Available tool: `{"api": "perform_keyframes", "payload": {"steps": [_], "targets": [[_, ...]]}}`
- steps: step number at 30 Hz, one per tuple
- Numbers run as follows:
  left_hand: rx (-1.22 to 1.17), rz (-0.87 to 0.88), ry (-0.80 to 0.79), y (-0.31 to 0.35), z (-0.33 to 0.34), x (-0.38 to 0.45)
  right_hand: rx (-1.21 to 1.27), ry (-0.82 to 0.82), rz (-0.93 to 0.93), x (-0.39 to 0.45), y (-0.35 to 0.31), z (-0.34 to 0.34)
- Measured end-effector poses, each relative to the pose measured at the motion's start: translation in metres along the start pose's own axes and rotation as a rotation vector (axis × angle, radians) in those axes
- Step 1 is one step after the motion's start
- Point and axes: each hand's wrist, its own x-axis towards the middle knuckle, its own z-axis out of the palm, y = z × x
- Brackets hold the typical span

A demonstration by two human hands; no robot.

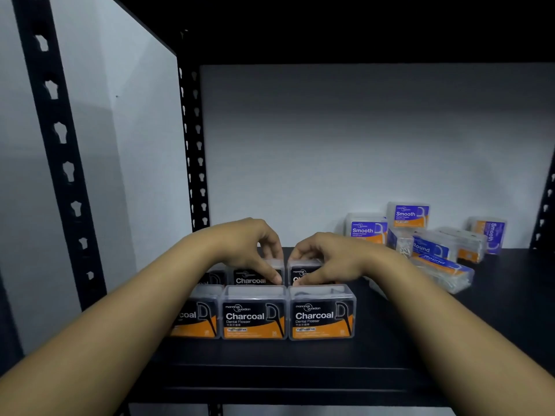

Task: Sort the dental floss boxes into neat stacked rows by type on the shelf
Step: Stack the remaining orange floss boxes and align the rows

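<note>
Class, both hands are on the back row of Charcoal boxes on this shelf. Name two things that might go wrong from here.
1. The left hand and right hand reach over the front Charcoal row to grip the back Charcoal boxes; a wrist might knock a front box off the shelf edge.
2. The blue Smooth and Round boxes lie in a loose heap; some may slide.

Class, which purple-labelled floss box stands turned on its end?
The Smooth box at the far right: its lettering runs vertically, while the other Smooth boxes show level lettering.
</note>
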Motion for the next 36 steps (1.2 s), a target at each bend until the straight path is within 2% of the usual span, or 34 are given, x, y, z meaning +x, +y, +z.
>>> {"api": "perform_keyframes", "payload": {"steps": [9, 16, 26, 31, 33, 36], "targets": [[0.116, -0.17, -0.061, -0.01, -0.033, -0.029, 0.069, 0.005, 0.008, 0.0, 0.003, -0.004], [0.195, -0.307, -0.111, -0.019, -0.028, -0.028, 0.095, 0.003, -0.004, -0.003, 0.002, -0.007], [0.07, -0.257, -0.1, -0.018, -0.026, -0.026, 0.052, 0.016, -0.002, -0.001, -0.002, -0.002], [0.029, -0.234, -0.107, -0.018, -0.026, -0.03, 0.12, -0.006, 0.005, 0.001, -0.003, 0.001], [0.006, -0.19, -0.054, -0.018, -0.026, -0.034, 0.175, 0.006, 0.009, 0.002, -0.003, 0.002], [-0.053, -0.129, 0.112, -0.016, -0.022, -0.044, 0.218, 0.04, 0.031, 0.001, -0.007, 0.0]]}}
